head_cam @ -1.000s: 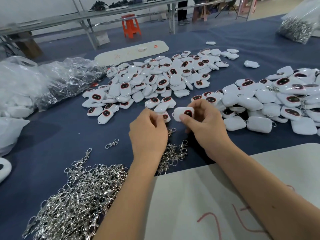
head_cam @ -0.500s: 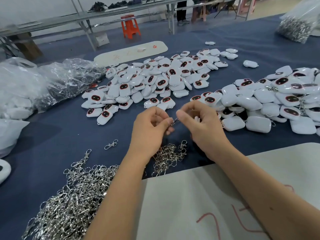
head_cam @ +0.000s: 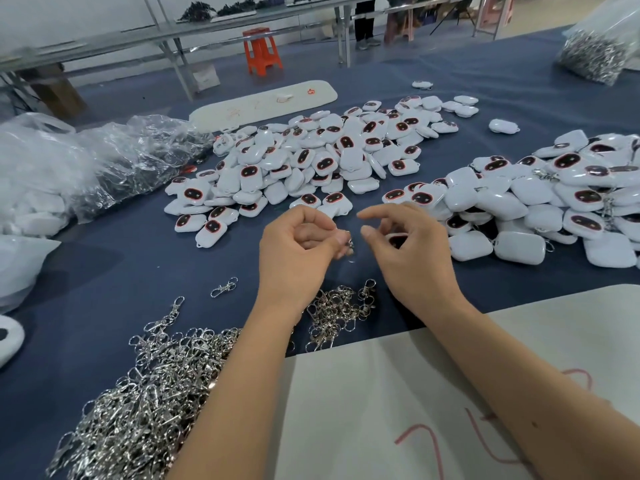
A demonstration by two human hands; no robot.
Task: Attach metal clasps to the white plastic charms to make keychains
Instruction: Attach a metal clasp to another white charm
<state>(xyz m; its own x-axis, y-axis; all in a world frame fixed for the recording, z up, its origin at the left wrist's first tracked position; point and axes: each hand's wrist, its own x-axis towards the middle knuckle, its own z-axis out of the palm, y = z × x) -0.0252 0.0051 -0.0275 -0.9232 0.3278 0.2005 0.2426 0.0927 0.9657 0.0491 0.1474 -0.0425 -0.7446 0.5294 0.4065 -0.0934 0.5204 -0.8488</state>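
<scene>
Charms [head_cam: 311, 157] beyond the hands mostly lack clasps. Left hand [head_cam: 294, 251] pinches one clasp [head_cam: 349, 245]; right hand [head_cam: 412, 251] curls round one charm [head_cam: 396, 240], not yet joined.

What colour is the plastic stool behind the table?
Orange, the small plastic stool; seen in the head view.

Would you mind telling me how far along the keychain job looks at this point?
Done: the right-hand pile of charms shows clasps attached on several pieces. In hand: the left hand pinches one metal clasp, while the right hand cups a white charm. Left: the centre pile of charms, apparently bare, and a large heap of loose clasps.
</scene>
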